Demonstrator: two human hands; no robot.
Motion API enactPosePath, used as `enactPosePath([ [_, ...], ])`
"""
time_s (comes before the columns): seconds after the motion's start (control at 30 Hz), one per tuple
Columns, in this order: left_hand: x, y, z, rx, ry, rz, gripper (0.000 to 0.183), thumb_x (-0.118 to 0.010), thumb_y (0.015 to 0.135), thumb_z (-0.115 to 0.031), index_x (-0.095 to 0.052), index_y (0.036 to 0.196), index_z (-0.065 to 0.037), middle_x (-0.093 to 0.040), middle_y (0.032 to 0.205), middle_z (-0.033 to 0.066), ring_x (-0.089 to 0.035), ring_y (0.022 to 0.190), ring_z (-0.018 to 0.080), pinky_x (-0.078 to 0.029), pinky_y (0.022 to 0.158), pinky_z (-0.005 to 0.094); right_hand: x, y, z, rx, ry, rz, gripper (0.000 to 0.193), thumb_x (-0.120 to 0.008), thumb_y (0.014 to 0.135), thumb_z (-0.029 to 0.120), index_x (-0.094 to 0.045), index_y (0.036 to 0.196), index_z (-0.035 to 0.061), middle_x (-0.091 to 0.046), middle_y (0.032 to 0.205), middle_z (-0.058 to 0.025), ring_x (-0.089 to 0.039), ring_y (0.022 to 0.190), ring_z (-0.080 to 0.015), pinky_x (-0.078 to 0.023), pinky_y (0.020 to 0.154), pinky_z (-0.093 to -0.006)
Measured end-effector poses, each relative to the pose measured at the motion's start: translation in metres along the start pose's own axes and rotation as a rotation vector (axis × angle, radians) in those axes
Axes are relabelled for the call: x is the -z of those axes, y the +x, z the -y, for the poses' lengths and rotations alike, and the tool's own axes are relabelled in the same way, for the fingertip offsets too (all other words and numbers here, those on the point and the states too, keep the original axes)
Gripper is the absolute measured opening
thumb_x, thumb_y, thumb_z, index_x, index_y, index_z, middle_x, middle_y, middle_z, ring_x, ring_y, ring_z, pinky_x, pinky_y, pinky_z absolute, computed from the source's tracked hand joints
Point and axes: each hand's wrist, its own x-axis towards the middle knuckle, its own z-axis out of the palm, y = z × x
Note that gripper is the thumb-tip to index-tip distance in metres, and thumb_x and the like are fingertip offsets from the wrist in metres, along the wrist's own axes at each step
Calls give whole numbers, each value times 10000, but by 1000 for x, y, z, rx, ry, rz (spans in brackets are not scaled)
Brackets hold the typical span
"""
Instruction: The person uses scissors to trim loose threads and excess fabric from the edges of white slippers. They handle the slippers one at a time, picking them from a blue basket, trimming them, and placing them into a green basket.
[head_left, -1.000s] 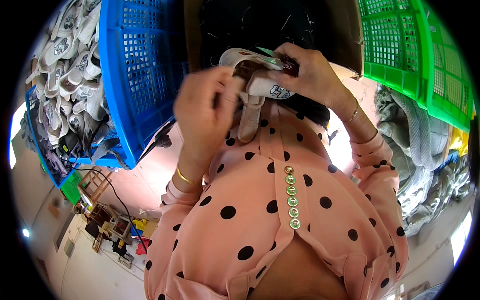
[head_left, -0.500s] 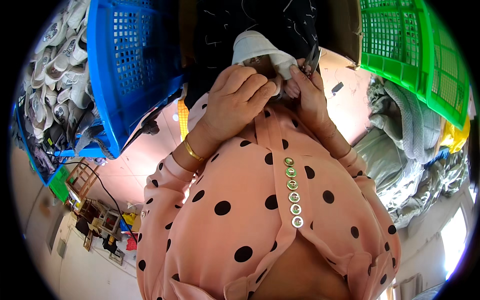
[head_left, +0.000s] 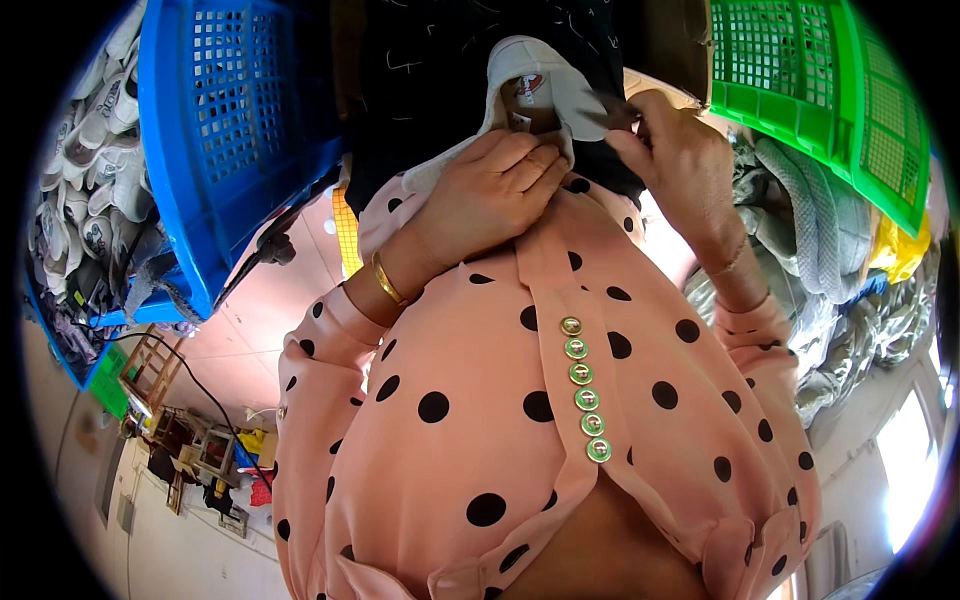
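Fingers of the left hand (head_left: 490,190) grip a shoe (head_left: 537,92), upper centre, while the right hand (head_left: 685,160) holds a blurred tool (head_left: 618,116), seemingly edge work next needing steadiness.

Lap, 12 o'clock: dark cloth (head_left: 430,105), thin pale lines across it, thread or print unclear; | blue crate (head_left: 235,125), 10 o'clock: pale shoes (head_left: 92,165) heaped; | pinkish floor (head_left: 255,322), 8 o'clock: wooden stool (head_left: 150,366)

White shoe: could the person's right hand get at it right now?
Probably yes: the right hand is right beside the white shoe, with nothing between but a blurred tool it seems to hold; the left hand grips the near side.
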Motion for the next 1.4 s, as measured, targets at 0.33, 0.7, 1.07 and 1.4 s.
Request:
enactPosePath([
  [0.33, -8, -4, -4, -104, 92, 88, 306, -648, 719, -78, -676, 1015, -6, -660, 1078, 87, -620, 1046, 216, -509, 846, 318, 6, 14, 12, 272, -496, 309, 368, -632, 880, 395, -511, 730, 82, -554, 511, -45, -603, 478, -180, -413, 406, -270],
  [0.7, -11, -2, -8, -141, 160, 110, 268, -618, 749, -84, -674, 997, 1, -660, 1060, 101, -624, 1040, 214, -506, 841, 324, 5, 16, 19, 176, -485, 389, 338, -632, 888, 349, -538, 710, 77, -555, 510, -54, -605, 481, -188, -434, 430, -277],
  [1.07, -9, -2, -7, -129, 133, 117, 255, -631, 757, -85, -686, 996, -15, -676, 1059, 100, -629, 1031, 223, -507, 844, 331, 4, 11, 15, 162, -435, 344, 327, -635, 887, 335, -550, 705, 77, -565, 520, -59, -611, 489, -202, -450, 436, -283],
  [1.4, -10, -4, -6, -96, 120, 96, 251, -629, 736, -83, -689, 967, -7, -672, 1017, 89, -624, 984, 214, -504, 829, 314, 3, 13, 16, 215, -488, 382, 303, -640, 883, 317, -562, 709, 82, -540, 518, -22, -624, 525, -162, -457, 457, -271],
])
